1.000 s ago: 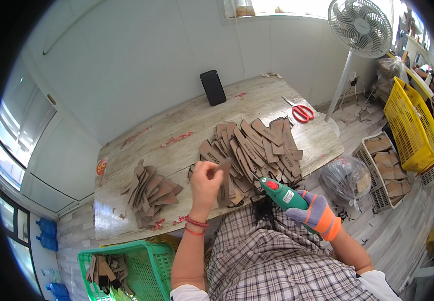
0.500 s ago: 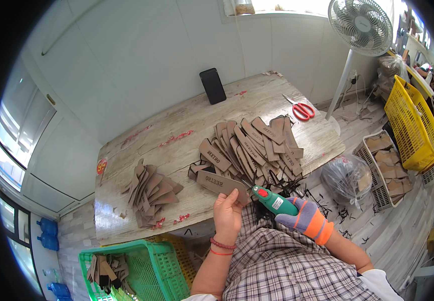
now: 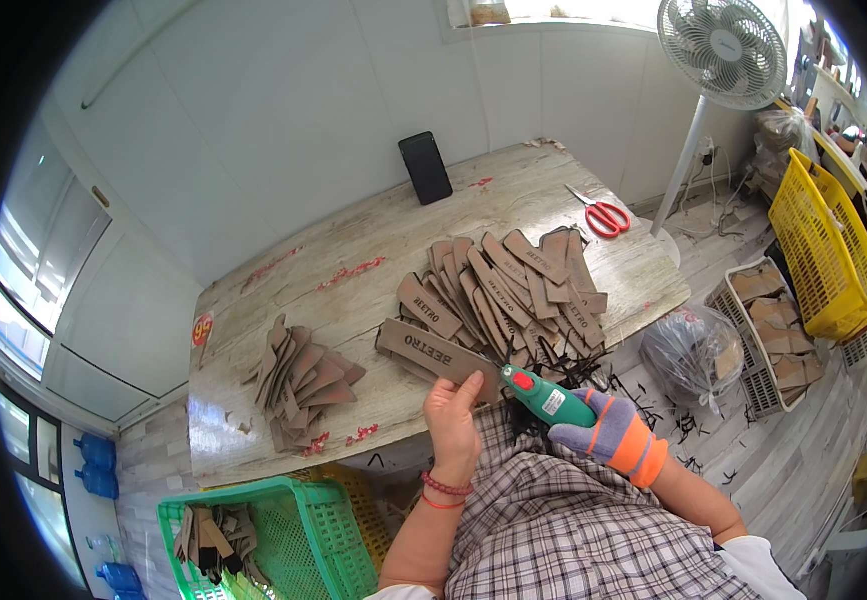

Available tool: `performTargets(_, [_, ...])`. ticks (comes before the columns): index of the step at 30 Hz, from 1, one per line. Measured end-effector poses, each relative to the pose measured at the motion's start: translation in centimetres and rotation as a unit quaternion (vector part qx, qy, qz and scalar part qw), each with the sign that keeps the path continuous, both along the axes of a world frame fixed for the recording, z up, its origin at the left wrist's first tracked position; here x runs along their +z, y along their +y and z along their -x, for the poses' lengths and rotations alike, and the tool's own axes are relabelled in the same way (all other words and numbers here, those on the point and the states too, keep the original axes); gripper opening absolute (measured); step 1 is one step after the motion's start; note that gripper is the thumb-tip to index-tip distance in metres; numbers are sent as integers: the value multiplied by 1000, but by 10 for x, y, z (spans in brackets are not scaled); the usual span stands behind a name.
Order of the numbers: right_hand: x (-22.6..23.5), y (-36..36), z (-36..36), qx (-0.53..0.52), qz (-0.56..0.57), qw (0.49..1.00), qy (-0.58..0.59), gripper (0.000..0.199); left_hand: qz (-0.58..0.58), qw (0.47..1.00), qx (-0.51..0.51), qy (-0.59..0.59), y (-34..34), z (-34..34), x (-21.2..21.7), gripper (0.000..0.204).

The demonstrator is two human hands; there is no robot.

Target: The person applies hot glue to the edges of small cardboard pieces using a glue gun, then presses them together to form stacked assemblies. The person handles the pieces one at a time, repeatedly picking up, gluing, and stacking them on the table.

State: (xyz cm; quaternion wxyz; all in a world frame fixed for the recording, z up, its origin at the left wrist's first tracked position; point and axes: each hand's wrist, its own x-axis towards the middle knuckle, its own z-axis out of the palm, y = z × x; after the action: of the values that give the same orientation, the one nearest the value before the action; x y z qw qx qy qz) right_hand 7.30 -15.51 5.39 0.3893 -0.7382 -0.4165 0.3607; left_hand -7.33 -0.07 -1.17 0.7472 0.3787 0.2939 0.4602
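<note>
My left hand (image 3: 453,425) pinches brown strip (image 3: 436,352), long axis 10-to-4 | gloved right hand (image 3: 608,437) grips green cutter (image 3: 545,393), tip at strip's 4 o'clock end

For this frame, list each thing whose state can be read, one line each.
left hand: bare, gripping the near end of the brown strip.
brown strip: flat on the table, printed side up.
right hand: gloved, closed around the green tool.
green tool: tip at the strip's end.
fan: upright; running or not, cannot tell.
red scissors: lying on the table, blades shut.
phone: leaning on the wall, screen dark.
green basket: holds a few pieces.
</note>
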Motion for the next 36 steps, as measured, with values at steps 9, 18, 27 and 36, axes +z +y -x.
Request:
performTargets(9, [-2, 2, -1, -28, 1, 996, 84, 55, -54, 990, 130, -4, 69, 63, 28, 11])
performTargets(18, [-9, -2, -4, -35, 2, 992, 122, 54, 2, 920, 114, 375, 111, 53, -28, 28])
performTargets(27, [-10, -3, -4, -36, 9, 993, 116, 51, -266, 802, 271, 461, 104, 32, -88, 27])
performTargets(36, [-5, -1, -5, -54, 2, 986, 159, 54, -364, 698, 262, 558, 145, -17, -20, 35])
